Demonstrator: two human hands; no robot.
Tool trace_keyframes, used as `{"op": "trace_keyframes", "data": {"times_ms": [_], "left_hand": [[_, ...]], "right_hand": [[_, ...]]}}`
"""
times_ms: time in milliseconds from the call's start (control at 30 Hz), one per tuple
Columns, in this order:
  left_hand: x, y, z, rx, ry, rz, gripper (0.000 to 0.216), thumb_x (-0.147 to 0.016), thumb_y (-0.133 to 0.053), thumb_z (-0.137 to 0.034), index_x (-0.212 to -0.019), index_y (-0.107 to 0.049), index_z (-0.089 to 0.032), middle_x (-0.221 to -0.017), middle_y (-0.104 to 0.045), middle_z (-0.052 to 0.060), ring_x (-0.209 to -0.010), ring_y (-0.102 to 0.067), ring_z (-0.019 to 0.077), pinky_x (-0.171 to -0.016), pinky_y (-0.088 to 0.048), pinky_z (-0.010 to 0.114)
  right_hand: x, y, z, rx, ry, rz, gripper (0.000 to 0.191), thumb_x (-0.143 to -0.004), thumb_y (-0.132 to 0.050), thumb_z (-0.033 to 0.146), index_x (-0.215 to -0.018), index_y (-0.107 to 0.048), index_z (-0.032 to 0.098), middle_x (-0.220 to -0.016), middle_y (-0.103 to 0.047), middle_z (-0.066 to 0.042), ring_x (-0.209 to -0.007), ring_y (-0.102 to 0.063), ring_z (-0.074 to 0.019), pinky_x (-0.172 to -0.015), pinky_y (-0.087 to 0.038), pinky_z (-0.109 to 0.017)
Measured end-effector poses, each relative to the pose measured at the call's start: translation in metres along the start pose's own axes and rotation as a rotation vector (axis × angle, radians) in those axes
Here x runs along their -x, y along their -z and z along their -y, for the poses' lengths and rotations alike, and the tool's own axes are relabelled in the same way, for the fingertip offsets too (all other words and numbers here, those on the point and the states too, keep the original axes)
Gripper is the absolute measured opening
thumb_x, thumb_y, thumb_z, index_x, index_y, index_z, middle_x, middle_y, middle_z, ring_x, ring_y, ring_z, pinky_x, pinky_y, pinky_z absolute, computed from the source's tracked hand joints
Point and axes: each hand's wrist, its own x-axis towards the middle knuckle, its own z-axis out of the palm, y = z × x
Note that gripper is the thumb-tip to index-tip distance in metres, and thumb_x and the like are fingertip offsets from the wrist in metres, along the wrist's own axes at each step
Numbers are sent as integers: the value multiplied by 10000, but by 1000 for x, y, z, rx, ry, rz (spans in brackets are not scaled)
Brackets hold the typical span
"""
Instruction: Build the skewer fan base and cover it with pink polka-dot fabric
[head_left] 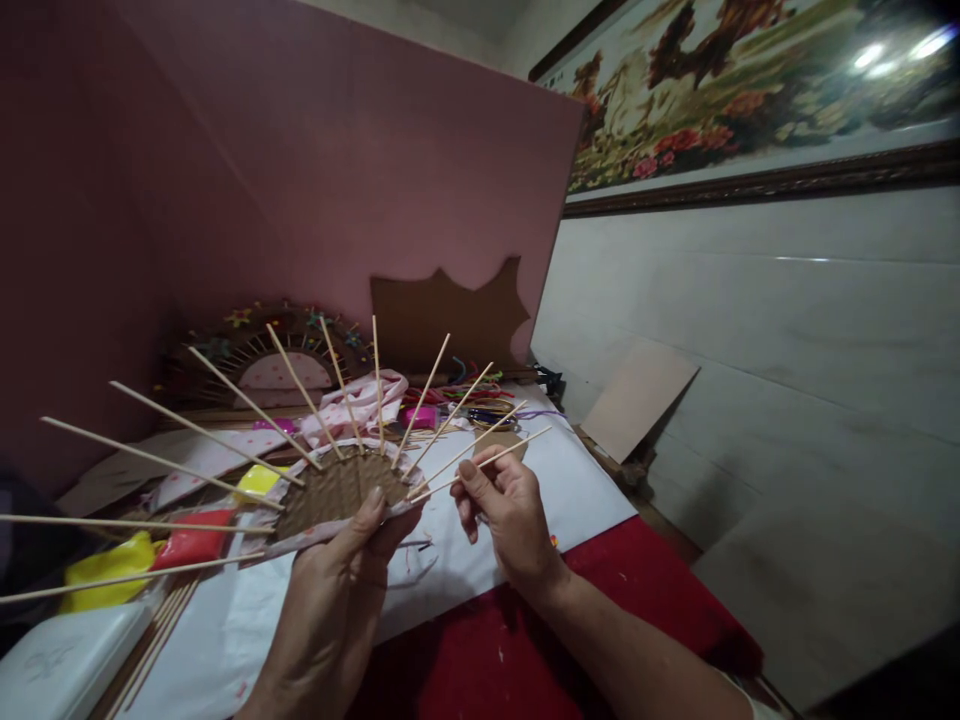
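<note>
My left hand (337,580) grips the lower edge of a half-round cardboard piece (337,490), thumb on its face. Several thin wooden sticks (247,405) fan out from the piece like spokes. My right hand (502,505) pinches the rightmost stick (517,445) near the cardboard, fingers closed around it. Both hands hover above a white sheet (570,480) on the table.
A finished fan-shaped craft (262,350) leans on the pink board (300,180) behind. Pink dotted fabric (360,395), coloured pipe cleaners (465,395), yellow and red packets (150,555), a white box (67,655) and loose cardboard (637,395) lie around. Red cloth (525,650) covers the near table.
</note>
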Motion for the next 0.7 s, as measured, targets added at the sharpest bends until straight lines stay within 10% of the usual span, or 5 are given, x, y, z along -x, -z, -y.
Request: {"op": "trace_keyframes", "data": {"times_ms": [700], "left_hand": [[-2,5,3,-28,2,10,65,-678,-639,-86,-660,-688,-46,-771,-711,135,-799,-660,212,-827,-517,318]], "right_hand": [[3,0,-3,25,14,-18,203,-785,-612,308,-722,-477,171,-578,-579,34,-383,-450,-57,-297,-347,-147]]}}
